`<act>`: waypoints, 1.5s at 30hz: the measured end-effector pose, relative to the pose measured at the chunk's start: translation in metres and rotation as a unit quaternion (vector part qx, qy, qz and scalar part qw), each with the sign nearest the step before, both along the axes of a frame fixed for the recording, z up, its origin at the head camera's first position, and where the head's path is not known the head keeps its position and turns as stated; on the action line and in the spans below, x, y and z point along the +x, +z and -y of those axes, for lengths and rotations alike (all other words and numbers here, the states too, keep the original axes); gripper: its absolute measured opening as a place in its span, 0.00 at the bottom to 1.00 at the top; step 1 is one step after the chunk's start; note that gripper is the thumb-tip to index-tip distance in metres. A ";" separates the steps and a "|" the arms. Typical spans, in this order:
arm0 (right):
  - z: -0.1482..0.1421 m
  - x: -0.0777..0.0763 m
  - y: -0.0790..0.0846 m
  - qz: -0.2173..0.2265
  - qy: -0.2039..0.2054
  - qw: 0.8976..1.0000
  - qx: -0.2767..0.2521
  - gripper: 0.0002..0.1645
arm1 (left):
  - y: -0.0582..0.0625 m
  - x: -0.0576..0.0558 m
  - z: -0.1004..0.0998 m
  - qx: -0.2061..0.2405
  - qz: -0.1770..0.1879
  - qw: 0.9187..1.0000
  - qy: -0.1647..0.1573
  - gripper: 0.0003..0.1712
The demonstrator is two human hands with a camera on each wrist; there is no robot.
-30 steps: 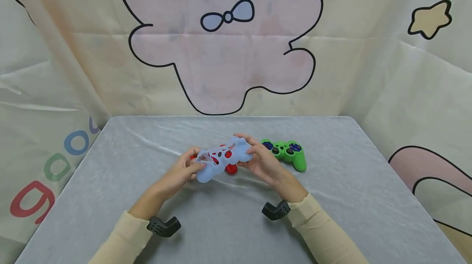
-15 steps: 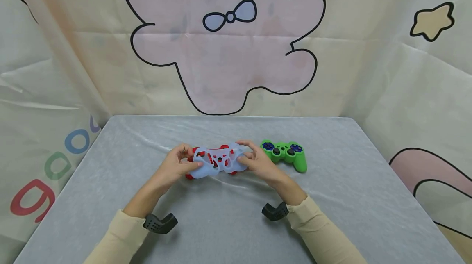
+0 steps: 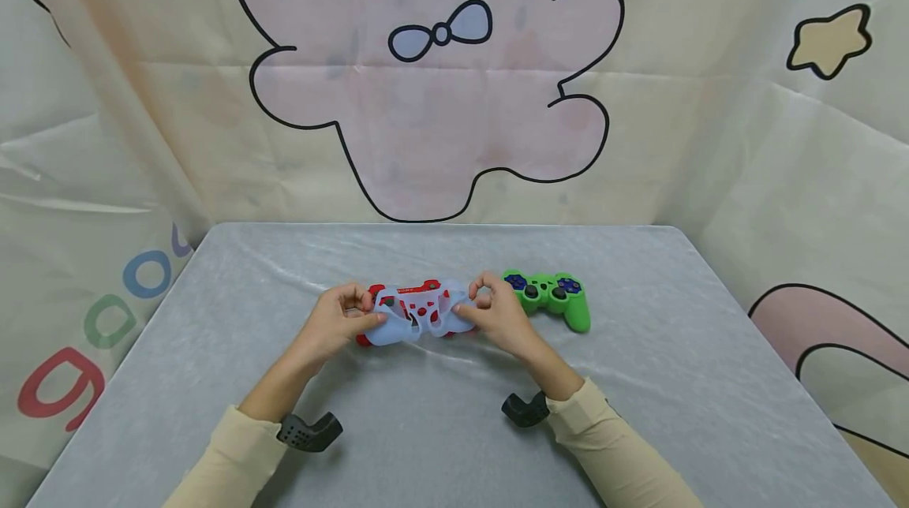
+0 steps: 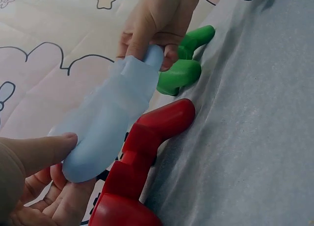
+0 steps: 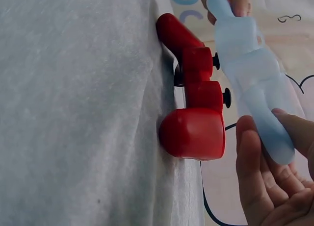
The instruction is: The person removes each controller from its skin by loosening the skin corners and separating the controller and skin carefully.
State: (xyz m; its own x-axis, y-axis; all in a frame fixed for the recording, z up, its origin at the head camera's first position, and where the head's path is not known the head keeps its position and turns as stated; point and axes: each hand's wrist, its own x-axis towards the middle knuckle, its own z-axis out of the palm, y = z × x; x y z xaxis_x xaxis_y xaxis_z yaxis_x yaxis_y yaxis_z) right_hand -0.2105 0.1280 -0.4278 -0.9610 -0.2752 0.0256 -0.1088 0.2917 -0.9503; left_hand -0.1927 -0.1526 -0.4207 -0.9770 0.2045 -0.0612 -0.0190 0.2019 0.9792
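Observation:
A translucent light-blue silicone game controller cover (image 3: 393, 332) is held level between both hands. My left hand (image 3: 332, 324) pinches its left grip end, thumb on top and fingers beneath. On the other end, my right hand (image 3: 503, 320) pinches the right grip between thumb and fingers. Just under the cover, a red game controller (image 4: 135, 172) lies on the table. In both wrist views a gap shows between the cover (image 5: 248, 64) and the red controller (image 5: 196, 133). From the head view, parts of the red controller appear through the cover's cutouts.
Right of the right hand lies a green game controller (image 3: 577, 311) with blue buttons and black sticks. A grey cloth covers the table (image 3: 426, 429). Behind it hangs a patterned curtain (image 3: 639, 137). Each wrist wears a black camera mount.
The cover has come down and levelled from a tilted pose, now over the red controller. Both hands moved with it, the left one slightly leftward. The green controller has stayed in place.

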 end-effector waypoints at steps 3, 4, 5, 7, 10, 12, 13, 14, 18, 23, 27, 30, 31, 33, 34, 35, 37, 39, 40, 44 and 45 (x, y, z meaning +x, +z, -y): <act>0.000 0.000 0.001 0.002 0.004 1.000 -0.015 0.15 | -0.001 -0.001 0.000 0.000 -0.002 1.000 0.006 0.13; 0.001 0.000 0.002 0.003 0.005 1.000 -0.021 0.14 | -0.001 -0.001 0.000 0.002 -0.004 1.000 0.008 0.12; 0.001 0.000 0.002 0.004 0.006 1.000 -0.029 0.13 | -0.001 0.000 0.000 0.007 -0.005 1.000 0.009 0.12; 0.001 0.000 0.003 0.002 0.006 0.999 -0.042 0.13 | 0.000 0.000 0.000 0.011 -0.005 1.000 0.012 0.13; 0.000 0.000 0.003 -0.007 0.007 0.998 -0.054 0.12 | 0.002 0.000 0.001 0.010 -0.001 1.000 0.013 0.16; 0.000 -0.001 0.002 -0.014 0.007 0.998 -0.061 0.13 | 0.003 0.000 0.002 0.003 0.001 1.000 0.009 0.19; 0.000 -0.001 0.002 -0.017 0.006 0.998 -0.063 0.14 | 0.003 -0.001 0.002 0.001 0.000 1.000 0.006 0.20; 0.000 -0.001 0.002 -0.019 0.005 0.998 -0.065 0.14 | 0.002 -0.001 0.003 -0.002 -0.002 1.000 0.003 0.20; 0.000 -0.001 0.002 -0.031 -0.004 0.997 -0.072 0.17 | 0.001 -0.001 0.005 -0.002 -0.018 1.000 -0.019 0.22; -0.001 -0.002 0.002 -0.026 -0.005 0.996 -0.082 0.22 | 0.000 -0.002 0.008 -0.019 -0.039 0.998 -0.043 0.23; -0.002 -0.002 0.003 -0.024 0.019 0.997 -0.077 0.28 | 0.001 -0.003 0.009 -0.030 -0.032 0.997 -0.056 0.26; -0.002 -0.002 0.004 -0.027 0.036 0.996 -0.072 0.32 | 0.002 -0.003 0.010 -0.027 -0.024 0.998 -0.061 0.28; -0.003 -0.002 0.004 -0.025 0.039 0.996 -0.073 0.32 | 0.002 -0.003 0.011 -0.024 -0.021 0.998 -0.063 0.29; -0.003 -0.001 0.004 -0.020 0.038 0.997 -0.071 0.34 | 0.002 -0.004 0.011 -0.018 -0.018 0.997 -0.067 0.30; -0.003 -0.001 0.005 -0.016 0.039 0.997 -0.070 0.35 | 0.002 -0.004 0.011 -0.015 -0.017 0.997 -0.071 0.31; -0.003 -0.001 0.005 -0.010 0.039 0.997 -0.068 0.36 | 0.002 -0.005 0.012 -0.015 -0.017 0.997 -0.075 0.31; -0.004 -0.001 0.004 0.001 0.039 0.997 -0.059 0.38 | 0.003 -0.005 0.012 -0.022 -0.020 0.996 -0.083 0.32; -0.005 -0.001 0.004 0.014 0.039 0.998 -0.043 0.39 | 0.004 -0.004 0.012 -0.035 -0.021 0.995 -0.088 0.33; -0.005 -0.001 0.004 0.015 0.037 0.999 -0.029 0.40 | 0.004 -0.004 0.012 -0.043 -0.022 0.995 -0.090 0.33; -0.004 0.001 0.004 0.019 0.036 0.999 0.034 0.40 | 0.005 -0.003 0.011 -0.077 -0.024 0.993 -0.083 0.35; -0.003 0.002 0.004 0.015 0.037 0.998 0.049 0.39 | 0.005 -0.003 0.010 -0.086 -0.027 0.993 -0.082 0.35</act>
